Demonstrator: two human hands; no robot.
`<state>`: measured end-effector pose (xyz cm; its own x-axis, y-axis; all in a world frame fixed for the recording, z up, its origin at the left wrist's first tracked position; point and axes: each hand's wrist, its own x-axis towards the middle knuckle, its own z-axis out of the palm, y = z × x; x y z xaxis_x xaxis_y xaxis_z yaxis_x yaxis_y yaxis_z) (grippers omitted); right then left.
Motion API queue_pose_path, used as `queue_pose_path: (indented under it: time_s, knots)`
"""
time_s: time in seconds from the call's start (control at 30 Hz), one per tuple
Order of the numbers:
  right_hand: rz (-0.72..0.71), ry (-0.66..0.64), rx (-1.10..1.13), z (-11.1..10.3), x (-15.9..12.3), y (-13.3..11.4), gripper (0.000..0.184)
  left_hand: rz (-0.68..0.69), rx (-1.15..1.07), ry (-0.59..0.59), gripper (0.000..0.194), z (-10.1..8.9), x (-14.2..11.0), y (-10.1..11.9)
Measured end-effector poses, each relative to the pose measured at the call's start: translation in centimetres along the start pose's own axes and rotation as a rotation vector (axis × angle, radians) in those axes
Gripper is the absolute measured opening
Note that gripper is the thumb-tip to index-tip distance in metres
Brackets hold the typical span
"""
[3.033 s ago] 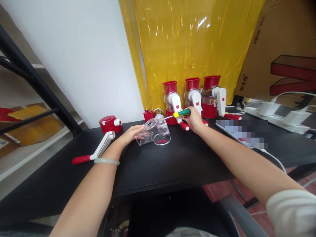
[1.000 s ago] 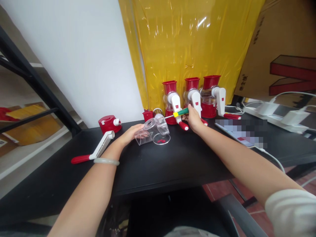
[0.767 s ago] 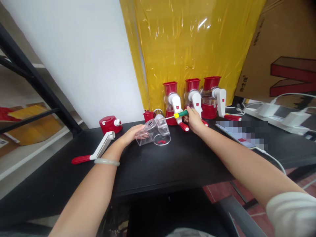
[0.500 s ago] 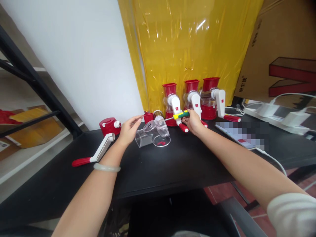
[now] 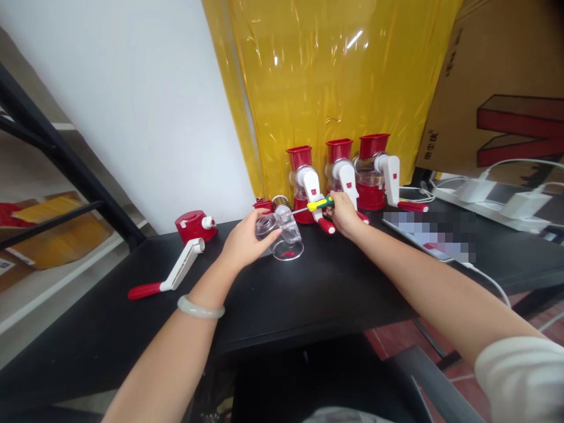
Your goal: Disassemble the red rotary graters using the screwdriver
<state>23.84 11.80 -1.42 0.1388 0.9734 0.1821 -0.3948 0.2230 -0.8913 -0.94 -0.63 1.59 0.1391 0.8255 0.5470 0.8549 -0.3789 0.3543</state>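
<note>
A clear plastic grater housing (image 5: 289, 228) lies on the black table, and my left hand (image 5: 249, 238) grips it with thumb and fingers around its round collar. The hand hides much of the housing's left end. My right hand (image 5: 345, 216) is closed around the green and yellow handle of a screwdriver (image 5: 321, 203). Its shaft points left, and the tip meets the right side of the housing. Small red pieces (image 5: 288, 254) show through the housing's round clear rim. Just behind are a metal grater drum (image 5: 281, 204) and a red hopper part (image 5: 262, 203).
Three assembled red and white rotary graters (image 5: 302, 182) stand at the back. A red base (image 5: 196, 227) and a loose crank handle (image 5: 178, 272) lie on the left. To the right are a phone (image 5: 416, 236) on a cable and a power strip (image 5: 493, 208).
My left hand let go of the housing's left end, lifted, then moved right and took hold of its round collar. The right hand keeps the screwdriver at nearly the same spot.
</note>
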Motion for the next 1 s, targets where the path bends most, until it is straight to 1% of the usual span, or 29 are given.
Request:
queue_pose_path:
  time_s: [0.13,0.23,0.3,0.4,0.47,0.6,0.7,0.8,0.9,0.93,1.0]
  knots:
    - [0.076,-0.009,0.091,0.3,0.0,-0.3,0.013,-0.053,-0.032,0.021,0.06,0.2,0.1,-0.3]
    - [0.108,0.02,0.104,0.1,0.2,-0.1,0.013,-0.061,-0.016,0.024,0.056,0.3,0.1,-0.4]
    - [0.06,0.024,0.04,-0.1,0.3,0.1,0.02,-0.064,-0.008,0.026,0.054,0.3,0.1,-0.4]
    - [-0.066,-0.01,-0.133,-0.6,0.3,0.3,0.033,-0.07,-0.002,0.028,0.051,0.2,0.0,-0.2]
    - [-0.106,-0.029,-0.193,-0.8,0.3,0.3,0.036,-0.062,0.003,0.025,0.047,0.1,0.0,-0.1]
    - [-0.085,-0.06,-0.11,-0.5,0.3,0.2,0.032,0.006,0.011,0.036,0.037,0.2,0.1,0.1]
    - [-0.047,-0.05,-0.016,-0.1,0.3,0.0,0.027,0.066,0.014,0.042,0.036,0.2,0.2,0.2]
    - [0.002,-0.031,0.038,0.1,0.4,-0.1,0.023,0.09,0.008,0.046,0.034,0.2,0.2,0.2]
    - [0.017,-0.022,0.059,-0.1,0.5,0.0,0.026,0.091,-0.006,0.05,0.033,0.3,0.2,0.2]
    - [0.004,-0.019,0.045,-0.2,0.5,0.1,0.028,0.089,-0.009,0.05,0.033,0.3,0.2,0.2]
    - [-0.031,-0.052,-0.017,-0.4,0.6,0.3,0.036,0.084,-0.012,0.045,0.032,0.3,0.1,0.2]
